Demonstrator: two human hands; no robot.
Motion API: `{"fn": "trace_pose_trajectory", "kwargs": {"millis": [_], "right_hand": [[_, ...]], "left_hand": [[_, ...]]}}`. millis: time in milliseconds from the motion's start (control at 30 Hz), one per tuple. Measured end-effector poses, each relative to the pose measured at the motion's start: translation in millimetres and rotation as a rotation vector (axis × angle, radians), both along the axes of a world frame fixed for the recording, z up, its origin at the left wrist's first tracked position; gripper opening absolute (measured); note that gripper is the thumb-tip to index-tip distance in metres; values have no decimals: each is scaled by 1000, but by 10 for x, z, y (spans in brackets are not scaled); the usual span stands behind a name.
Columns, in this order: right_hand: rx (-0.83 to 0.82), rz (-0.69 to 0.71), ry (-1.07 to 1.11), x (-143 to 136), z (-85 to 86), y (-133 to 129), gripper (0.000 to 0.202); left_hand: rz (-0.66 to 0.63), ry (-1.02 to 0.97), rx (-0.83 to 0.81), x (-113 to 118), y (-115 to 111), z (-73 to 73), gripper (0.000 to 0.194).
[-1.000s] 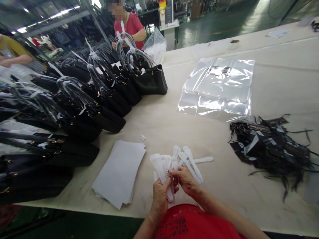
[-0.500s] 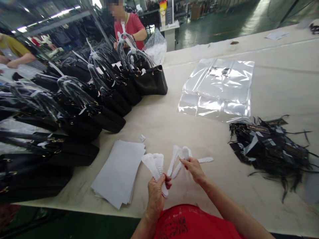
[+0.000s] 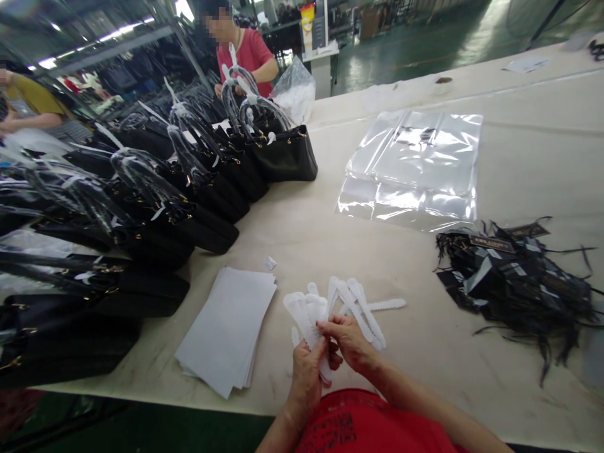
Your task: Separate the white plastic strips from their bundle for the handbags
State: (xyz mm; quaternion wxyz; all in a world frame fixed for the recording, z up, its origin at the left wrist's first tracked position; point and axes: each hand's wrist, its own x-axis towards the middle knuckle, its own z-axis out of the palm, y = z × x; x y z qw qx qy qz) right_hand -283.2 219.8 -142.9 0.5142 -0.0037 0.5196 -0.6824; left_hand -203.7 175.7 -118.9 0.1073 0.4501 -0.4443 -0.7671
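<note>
Both hands meet at the near edge of the table (image 3: 519, 157), just ahead of the person's red shirt: the left hand (image 3: 306, 374) is closed around a fanned bunch of white scalloped strips (image 3: 306, 311), and the right hand (image 3: 350, 343) pinches the same bunch at its base, fingertips touching the left hand's thumb. More loose white strips (image 3: 365, 308) lie on the table just beyond the right hand, one of them pointing off to the right. To the left of the hands sits a stack of white paper sheets (image 3: 226, 327), with a small white tag (image 3: 270, 263) just past its far corner. Further left, rows of black handbags (image 3: 207, 189) crowd that side of the table, their handles wrapped in clear film and white foam — the nearest ones lie flat at the table's edge. Ahead and to the right, well apart from the hands, lies a flat pile of clear plastic bags (image 3: 415, 167); near the right edge is a heap of black hang tags (image 3: 514, 277) with trailing ribbons, the lettering on them too small to read. Across the table a co-worker in a red top (image 3: 252, 53) stands behind the farthest handbag, and another person's arm (image 3: 23, 113) shows at the far left. Print on the wearer's own red shirt is cut off and unreadable.
</note>
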Motion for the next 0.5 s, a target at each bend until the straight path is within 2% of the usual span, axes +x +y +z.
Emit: {"fn": "trace_pose_trajectory", "kwargs": {"millis": [167, 333, 433, 500], "right_hand": [[88, -36, 108, -25, -28, -25, 46], [261, -110, 389, -340, -79, 59, 47], [302, -66, 550, -528, -76, 123, 47], [241, -20, 623, -571, -137, 135, 39]], "left_hand": [[146, -19, -27, -2, -62, -58, 51], [300, -50, -79, 42, -270, -47, 36], [294, -28, -87, 53, -275, 3, 32], [277, -7, -70, 19, -225, -15, 36]]}}
